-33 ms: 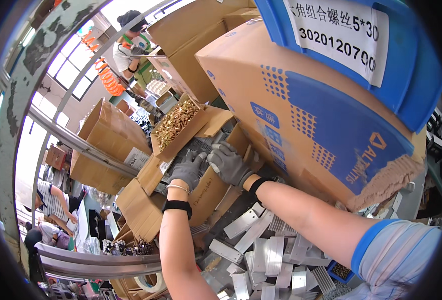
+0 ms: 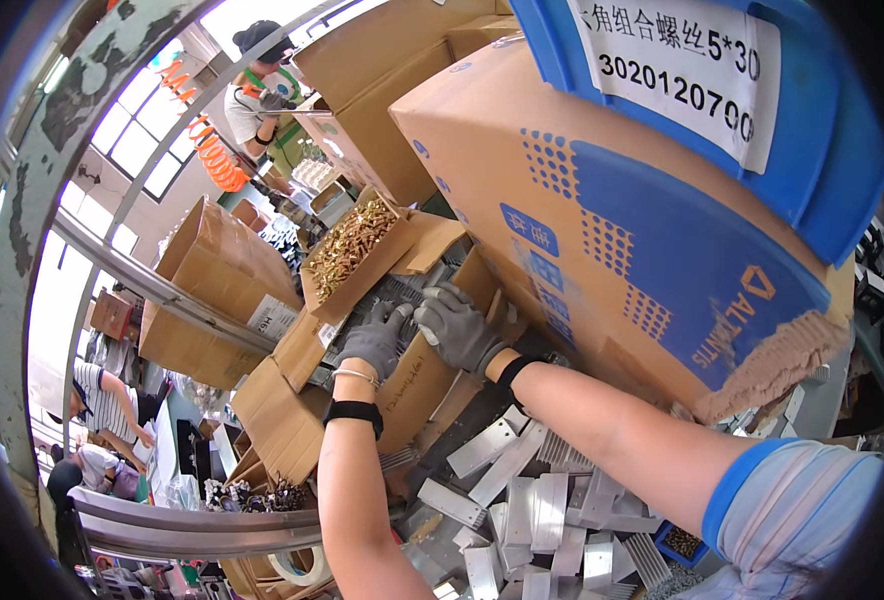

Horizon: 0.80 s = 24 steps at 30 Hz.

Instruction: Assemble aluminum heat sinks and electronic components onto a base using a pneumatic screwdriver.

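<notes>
An open cardboard box (image 2: 417, 392) holds rows of grey finned metal pieces (image 2: 390, 290). My left hand (image 2: 372, 342), in a grey glove, rests over these pieces with its fingers stretched and a little apart; the fingertips are partly hidden. Beside it, my right hand (image 2: 452, 328), gloved alike, has its fingers curled in at the box's near right edge. What those fingers hold, if anything, is hidden. Just beyond my hands, a shallow carton of brass-coloured screws (image 2: 354, 245) sits on the box.
Loose silver metal pieces (image 2: 507, 465) lie heaped below the box. To the right stands a large carton (image 2: 602, 230) under a blue bin (image 2: 822, 130). A metal rail (image 2: 192, 310) crosses at left, near another carton (image 2: 202, 300). A co-worker (image 2: 262, 95) stands far back.
</notes>
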### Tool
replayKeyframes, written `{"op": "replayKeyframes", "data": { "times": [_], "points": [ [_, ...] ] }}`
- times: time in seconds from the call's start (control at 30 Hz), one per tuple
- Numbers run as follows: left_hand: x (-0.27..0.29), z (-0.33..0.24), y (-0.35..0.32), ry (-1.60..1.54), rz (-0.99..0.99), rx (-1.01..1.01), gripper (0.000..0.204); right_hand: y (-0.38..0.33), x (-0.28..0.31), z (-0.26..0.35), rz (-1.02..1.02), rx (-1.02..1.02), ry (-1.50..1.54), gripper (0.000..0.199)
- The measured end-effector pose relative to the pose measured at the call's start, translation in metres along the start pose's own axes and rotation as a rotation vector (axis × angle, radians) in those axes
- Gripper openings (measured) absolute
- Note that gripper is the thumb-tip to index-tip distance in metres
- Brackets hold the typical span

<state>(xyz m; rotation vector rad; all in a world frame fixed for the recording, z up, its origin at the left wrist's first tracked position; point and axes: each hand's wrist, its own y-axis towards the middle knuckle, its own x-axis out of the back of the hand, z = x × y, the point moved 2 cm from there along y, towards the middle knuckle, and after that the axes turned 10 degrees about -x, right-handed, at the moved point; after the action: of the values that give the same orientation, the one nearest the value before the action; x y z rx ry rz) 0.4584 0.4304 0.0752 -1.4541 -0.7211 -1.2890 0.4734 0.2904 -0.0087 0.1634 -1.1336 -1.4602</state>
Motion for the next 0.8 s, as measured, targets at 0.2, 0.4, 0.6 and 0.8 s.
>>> {"op": "replayKeyframes", "data": {
  "times": [0.2, 0.4, 0.6, 0.8],
  "points": [
    [0.004, -0.011, 0.007, 0.019, -0.011, -0.027, 0.069, -0.002, -0.001, -0.011, -0.012, -0.015, -0.008, 0.024],
    [0.004, -0.006, 0.014, -0.039, 0.019, -0.012, 0.063, -0.002, -0.008, -0.004, -0.035, 0.021, -0.026, 0.024],
    [0.000, -0.007, 0.024, -0.063, 0.022, -0.003, 0.059, -0.005, -0.005, -0.009, -0.023, 0.022, -0.006, 0.023],
    [-0.013, 0.004, 0.025, -0.193, -0.065, 0.058, 0.055, 0.000, 0.000, 0.001, 0.003, 0.031, -0.005, 0.020]
  ]
}}
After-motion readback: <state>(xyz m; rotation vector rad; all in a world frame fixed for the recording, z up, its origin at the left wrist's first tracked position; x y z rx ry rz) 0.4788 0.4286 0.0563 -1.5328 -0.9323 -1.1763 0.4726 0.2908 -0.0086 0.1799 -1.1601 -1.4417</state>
